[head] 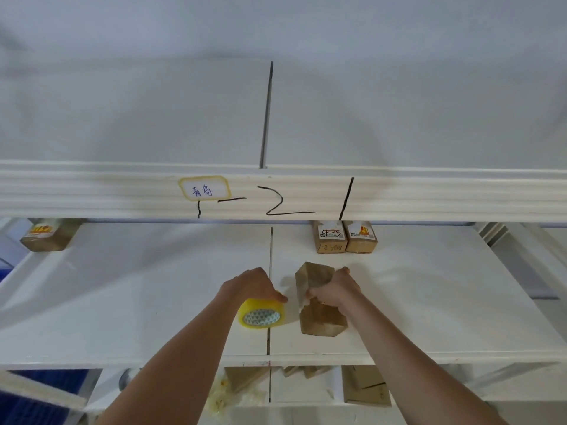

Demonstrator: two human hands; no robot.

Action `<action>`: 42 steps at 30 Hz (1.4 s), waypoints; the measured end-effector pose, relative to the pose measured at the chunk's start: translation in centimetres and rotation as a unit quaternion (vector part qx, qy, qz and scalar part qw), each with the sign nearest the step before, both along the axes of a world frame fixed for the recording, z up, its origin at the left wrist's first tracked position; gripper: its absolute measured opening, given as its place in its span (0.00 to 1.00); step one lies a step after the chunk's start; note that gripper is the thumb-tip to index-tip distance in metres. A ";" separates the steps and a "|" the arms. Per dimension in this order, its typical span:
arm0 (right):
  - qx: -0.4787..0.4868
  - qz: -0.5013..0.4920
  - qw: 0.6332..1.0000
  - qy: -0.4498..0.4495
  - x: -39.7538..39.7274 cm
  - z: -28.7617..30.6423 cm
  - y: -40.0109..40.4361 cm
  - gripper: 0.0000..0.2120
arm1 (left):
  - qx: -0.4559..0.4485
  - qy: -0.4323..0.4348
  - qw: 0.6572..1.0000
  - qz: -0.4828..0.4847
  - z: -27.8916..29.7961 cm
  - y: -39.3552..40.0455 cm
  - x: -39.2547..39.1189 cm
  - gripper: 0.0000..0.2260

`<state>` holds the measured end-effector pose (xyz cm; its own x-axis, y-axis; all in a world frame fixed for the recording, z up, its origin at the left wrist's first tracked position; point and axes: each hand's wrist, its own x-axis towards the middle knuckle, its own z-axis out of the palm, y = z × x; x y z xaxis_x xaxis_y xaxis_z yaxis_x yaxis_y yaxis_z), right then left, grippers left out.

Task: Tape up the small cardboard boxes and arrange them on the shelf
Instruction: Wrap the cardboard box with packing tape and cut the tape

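The left hand [254, 285] grips the tape roll [261, 313]; the right hand [336, 291] grips the box [319, 305] mid-shelf [138, 302], open room toward 9 o'clock; fingertips hidden.

open shelf board [429, 302], two boxes [345, 239] behind

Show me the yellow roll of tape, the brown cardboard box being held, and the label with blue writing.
Yellow roll of tape [262, 314]: head view, on its open side face.
Brown cardboard box [322, 322]: head view, on its lower front face.
Label with blue writing [204, 188]: head view, on its white centre.
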<state>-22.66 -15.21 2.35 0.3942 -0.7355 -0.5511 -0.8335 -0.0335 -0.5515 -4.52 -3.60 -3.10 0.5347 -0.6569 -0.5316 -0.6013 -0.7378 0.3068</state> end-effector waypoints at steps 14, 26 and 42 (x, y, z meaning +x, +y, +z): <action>0.119 0.019 0.990 -0.074 -1.5 -0.5 -0.4 0.33 | 0.000 0.022 1.000 0.012 -0.7 0.2 0.1 0.33; 0.246 0.020 0.954 -0.171 -3.1 -3.7 -0.5 0.15 | 0.004 0.039 0.999 -0.007 -0.4 0.4 0.0 0.35; 0.160 0.090 0.982 -0.036 -1.2 -2.1 -1.5 0.15 | -0.006 0.060 0.998 -0.025 -0.9 -0.5 -0.3 0.26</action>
<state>-23.85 -16.67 0.27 0.5485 -0.4448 -0.7080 -0.7880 0.0082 -0.6156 -4.84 -4.11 -4.00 0.4339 -0.6879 -0.5819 -0.5957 -0.7036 0.3875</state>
